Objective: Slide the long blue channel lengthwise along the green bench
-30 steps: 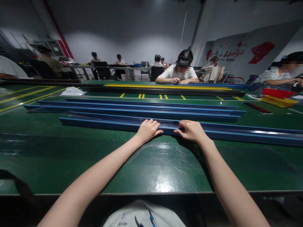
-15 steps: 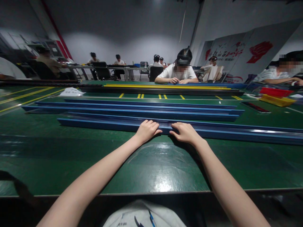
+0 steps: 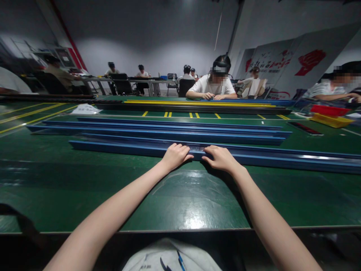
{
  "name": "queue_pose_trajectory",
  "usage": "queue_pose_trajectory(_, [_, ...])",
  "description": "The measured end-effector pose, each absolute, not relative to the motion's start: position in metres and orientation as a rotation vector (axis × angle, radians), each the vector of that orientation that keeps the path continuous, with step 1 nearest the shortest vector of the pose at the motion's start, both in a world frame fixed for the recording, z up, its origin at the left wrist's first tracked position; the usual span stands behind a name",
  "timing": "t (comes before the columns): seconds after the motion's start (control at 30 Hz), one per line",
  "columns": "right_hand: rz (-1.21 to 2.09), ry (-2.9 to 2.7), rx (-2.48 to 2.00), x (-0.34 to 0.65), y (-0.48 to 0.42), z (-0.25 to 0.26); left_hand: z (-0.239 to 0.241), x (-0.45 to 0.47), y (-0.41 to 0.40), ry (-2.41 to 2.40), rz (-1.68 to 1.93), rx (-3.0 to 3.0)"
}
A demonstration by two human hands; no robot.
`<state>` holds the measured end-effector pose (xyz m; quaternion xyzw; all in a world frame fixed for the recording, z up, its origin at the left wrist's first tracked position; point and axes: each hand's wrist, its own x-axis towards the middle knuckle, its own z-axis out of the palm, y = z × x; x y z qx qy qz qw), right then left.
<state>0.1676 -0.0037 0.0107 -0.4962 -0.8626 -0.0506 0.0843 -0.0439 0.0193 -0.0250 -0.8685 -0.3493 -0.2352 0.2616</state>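
A long blue channel strip (image 3: 118, 147) lies across the green table (image 3: 194, 203) in front of me and runs out of view on the right. My left hand (image 3: 177, 153) grips its near wall, thumb on the outer face and fingertips over the edge inside the channel. A short way to the right, my right hand (image 3: 219, 156) holds the same wall in a like pinch. Clear, shiny film-like material (image 3: 196, 149) shows in the groove between the hands. The fingertips inside the channel are partly hidden.
More blue strips (image 3: 158, 131) lie just beyond. Farther back are yellow strips (image 3: 197, 103) on black ones (image 3: 191, 108). At the right sit a phone (image 3: 306, 128), a yellow tray (image 3: 329, 119) and a red tray (image 3: 328, 110). A co-worker (image 3: 213, 84) sits opposite.
Both hands keep their places on the blue strip, with barely any finger movement. The view has shifted very slightly.
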Motion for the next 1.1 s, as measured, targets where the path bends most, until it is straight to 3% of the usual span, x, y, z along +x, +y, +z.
queue_pose_trajectory(1.1, [-0.096, -2.525, -1.514, 0.1743, -0.0034, 0.0160, -0.0231, -0.0430, 0.0199, -1.053, -0.595, -2.442])
